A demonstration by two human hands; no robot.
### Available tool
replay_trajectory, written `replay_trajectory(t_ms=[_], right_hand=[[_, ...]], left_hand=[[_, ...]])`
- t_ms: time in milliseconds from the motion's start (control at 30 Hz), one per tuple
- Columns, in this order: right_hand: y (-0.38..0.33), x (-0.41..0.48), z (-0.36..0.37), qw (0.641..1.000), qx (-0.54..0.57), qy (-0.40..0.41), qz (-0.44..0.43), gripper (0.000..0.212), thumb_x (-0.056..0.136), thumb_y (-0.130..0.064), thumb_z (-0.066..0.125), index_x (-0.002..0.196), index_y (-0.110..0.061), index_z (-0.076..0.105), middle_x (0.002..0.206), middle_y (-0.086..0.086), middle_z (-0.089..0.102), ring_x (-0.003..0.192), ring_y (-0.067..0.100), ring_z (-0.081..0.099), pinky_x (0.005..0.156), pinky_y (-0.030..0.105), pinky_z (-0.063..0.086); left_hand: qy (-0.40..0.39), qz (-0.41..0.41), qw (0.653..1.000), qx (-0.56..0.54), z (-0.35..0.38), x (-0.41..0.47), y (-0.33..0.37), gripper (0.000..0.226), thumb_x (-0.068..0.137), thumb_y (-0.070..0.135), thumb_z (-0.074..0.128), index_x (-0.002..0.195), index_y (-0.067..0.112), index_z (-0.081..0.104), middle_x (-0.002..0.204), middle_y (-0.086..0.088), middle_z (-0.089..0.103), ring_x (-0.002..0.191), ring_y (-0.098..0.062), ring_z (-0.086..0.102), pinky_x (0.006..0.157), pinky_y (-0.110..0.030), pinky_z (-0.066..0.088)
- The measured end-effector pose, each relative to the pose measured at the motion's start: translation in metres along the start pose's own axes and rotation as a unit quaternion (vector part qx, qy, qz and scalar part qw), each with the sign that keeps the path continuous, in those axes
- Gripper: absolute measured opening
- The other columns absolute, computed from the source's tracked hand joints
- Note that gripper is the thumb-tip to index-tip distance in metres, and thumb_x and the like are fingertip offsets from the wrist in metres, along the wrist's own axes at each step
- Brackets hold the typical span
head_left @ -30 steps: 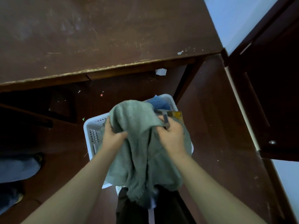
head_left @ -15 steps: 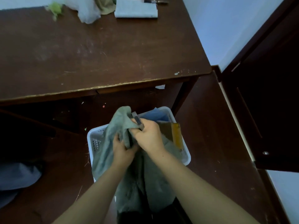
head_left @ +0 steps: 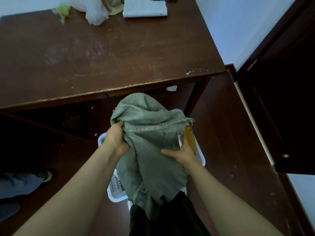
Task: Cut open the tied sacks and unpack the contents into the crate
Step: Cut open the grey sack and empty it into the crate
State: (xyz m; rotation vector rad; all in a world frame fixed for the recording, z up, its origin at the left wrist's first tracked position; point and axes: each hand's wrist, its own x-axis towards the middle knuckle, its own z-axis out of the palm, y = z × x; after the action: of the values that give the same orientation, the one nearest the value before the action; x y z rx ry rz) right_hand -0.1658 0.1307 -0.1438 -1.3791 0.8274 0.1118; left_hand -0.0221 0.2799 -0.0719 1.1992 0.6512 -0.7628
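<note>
1. Left hand (head_left: 115, 140) is clenching a bunched fold at the left edge of a grey-green woven sack (head_left: 150, 133), fingers curled into the cloth.
2. Right hand (head_left: 180, 154) is pinching the sack's right side, with the thumb lying across the front and the fingers mostly hidden behind. A thin pale strip (head_left: 179, 141) is sticking up beside them, and I cannot tell whether it is a blade.
3. Half a second ago the hands were crossing close together at the top of the sack. Now they are pulling well apart, spreading the cloth wide and lifting it so its crown is rising toward the near edge of the desk (head_left: 102, 57).
4. The sack is hanging limp directly over the white crate (head_left: 115, 186) on the floor (head_left: 230, 133), covering most of it. A yellow-brown item (head_left: 190, 138) is peeking out at the crate's right side.
5. The cloth is looking flat and slack, so this sack is probably emptied already. The person seems to be shaking it out or checking inside before setting it aside.
6. At the far end of the desk, a white plastic bag (head_left: 95, 12) and a folded white bundle (head_left: 144, 8) are lying untouched.
</note>
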Motion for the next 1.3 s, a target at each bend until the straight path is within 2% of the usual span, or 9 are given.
replay_trajectory(t_ms=[167, 267, 367, 500, 633, 800, 967, 1167, 1300], right_hand=[[-0.020, 0.001, 0.019, 0.997, 0.023, -0.046, 0.051, 0.010, 0.078, -0.005, 0.073, 0.073, -0.010, 0.067, 0.070, 0.004, 0.072, 0.064, 0.013, 0.064, 0.067, 0.025, 0.054], [-0.049, -0.010, 0.022, 0.996, 0.086, 0.018, 0.022, 0.019, 0.085, -0.007, 0.067, 0.066, -0.008, 0.064, 0.051, -0.004, 0.064, 0.051, 0.007, 0.059, 0.047, 0.015, 0.046], [-0.101, -0.029, 0.027, 0.994, 0.100, 0.019, -0.046, 0.013, 0.085, -0.008, 0.066, 0.072, -0.007, 0.065, 0.057, -0.007, 0.066, 0.047, -0.001, 0.059, 0.046, 0.014, 0.045], [-0.166, -0.068, 0.038, 0.974, 0.173, -0.089, -0.112, 0.015, 0.087, 0.002, 0.060, 0.072, 0.000, 0.062, 0.057, 0.001, 0.065, 0.032, 0.000, 0.050, 0.033, 0.010, 0.037], [-0.200, -0.093, 0.045, 0.967, 0.175, -0.102, -0.155, 0.018, 0.089, 0.001, 0.058, 0.071, 0.001, 0.059, 0.058, 0.008, 0.058, 0.025, 0.003, 0.039, 0.027, 0.013, 0.030], [-0.229, -0.097, 0.039, 0.951, 0.190, -0.106, -0.221, 0.018, 0.089, -0.006, 0.060, 0.072, -0.001, 0.062, 0.058, 0.001, 0.064, 0.025, 0.005, 0.027, 0.028, 0.013, 0.022], [-0.231, -0.101, 0.027, 0.977, 0.133, -0.011, -0.166, 0.013, 0.088, -0.004, 0.061, 0.075, -0.004, 0.061, 0.071, 0.009, 0.065, 0.025, 0.005, 0.029, 0.028, 0.013, 0.020], [-0.229, -0.110, 0.029, 0.965, 0.151, -0.003, -0.217, 0.012, 0.087, -0.006, 0.063, 0.076, -0.004, 0.063, 0.068, 0.008, 0.065, 0.026, 0.003, 0.037, 0.027, 0.013, 0.026], [-0.207, -0.117, 0.035, 0.989, 0.043, 0.060, -0.131, 0.008, 0.087, -0.007, 0.065, 0.079, -0.004, 0.063, 0.076, 0.017, 0.061, 0.036, 0.009, 0.047, 0.032, 0.018, 0.032]], left_hand=[[-0.021, 0.009, 1.000, 0.009, -0.012, -0.006, 0.006, 0.031, 0.096, 0.028, 0.041, 0.099, 0.010, 0.067, 0.090, -0.012, 0.074, 0.079, -0.026, 0.072, 0.059, -0.036, 0.058], [-0.040, 0.035, 0.998, 0.015, -0.018, -0.013, 0.014, 0.023, 0.078, 0.014, 0.050, 0.091, 0.011, 0.068, 0.083, -0.008, 0.074, 0.078, -0.025, 0.071, 0.060, -0.033, 0.056], [-0.072, 0.081, 0.990, 0.088, -0.020, -0.023, 0.016, 0.057, 0.055, 0.005, 0.051, 0.112, 0.012, 0.059, 0.092, -0.002, 0.065, 0.091, -0.024, 0.060, 0.063, -0.031, 0.052], [-0.125, 0.157, 0.951, 0.235, -0.019, -0.044, 0.009, 0.110, 0.069, -0.005, 0.068, 0.149, 0.038, 0.006, 0.141, 0.004, 0.036, 0.124, -0.023, 0.043, 0.098, -0.046, 0.043], [-0.074, 0.126, 0.889, 0.435, -0.017, -0.060, -0.002, 0.090, 0.073, 0.024, 0.079, 0.146, 0.031, 0.027, 0.154, -0.007, 0.016, 0.138, -0.028, 0.029, 0.111, -0.046, 0.033], [-0.055, 0.114, 0.911, 0.392, -0.022, -0.066, -0.010, 0.012, 0.092, 0.015, 0.057, 0.100, 0.006, 0.060, 0.108, -0.021, 0.065, 0.095, -0.029, 0.063, 0.092, -0.045, 0.051], [0.082, 0.165, 0.945, 0.269, -0.041, -0.081, 0.016, 0.026, 0.098, 0.017, 0.044, 0.083, 0.002, 0.059, 0.093, -0.021, 0.065, 0.088, -0.031, 0.061, 0.085, -0.045, 0.052], [-0.182, 0.163, 0.969, 0.025, -0.018, -0.126, 0.092, 0.046, 0.076, 0.036, 0.071, 0.114, 0.009, 0.067, 0.109, -0.014, 0.069, 0.102, -0.030, 0.065, 0.074, -0.037, 0.056], [-0.101, 0.214, 0.971, 0.040, -0.004, -0.148, 0.100, 0.029, 0.082, 0.012, 0.068, 0.108, 0.000, 0.065, 0.097, -0.016, 0.068, 0.088, -0.029, 0.066, 0.074, -0.036, 0.055]])
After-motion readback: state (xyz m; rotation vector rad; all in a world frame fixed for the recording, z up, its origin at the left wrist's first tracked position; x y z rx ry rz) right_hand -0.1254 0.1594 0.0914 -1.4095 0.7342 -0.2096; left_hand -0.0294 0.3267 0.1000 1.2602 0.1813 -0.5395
